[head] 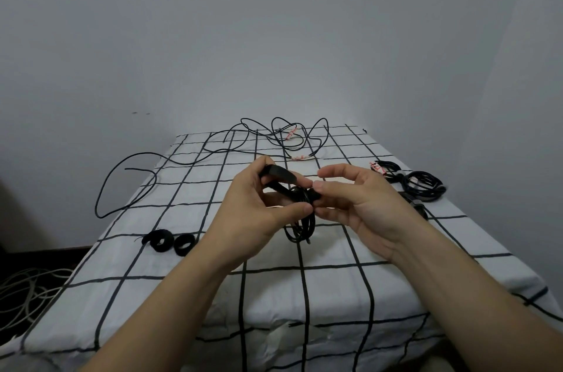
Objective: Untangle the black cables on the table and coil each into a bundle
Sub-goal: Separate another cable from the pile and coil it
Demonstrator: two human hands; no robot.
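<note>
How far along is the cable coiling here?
Done: coiled bundles lie on the table's right side. In hand: the left hand holds a black strap at a coiled cable that the right hand pinches. Left: loose cables at the far end lie tangled, uncoiled.

Lighting is dim, cool and diffuse; source unidentifiable. The plain grey wall (274, 21) darkens toward the upper left. Shadows on the white black-gridded tablecloth (335, 283) are faint and soft-edged. Wide-angle distortion bows the grid lines toward the lower corners. The coiled black cable (301, 228) at centre reads soft, strands merging. The lower-left corner is near black.
</note>
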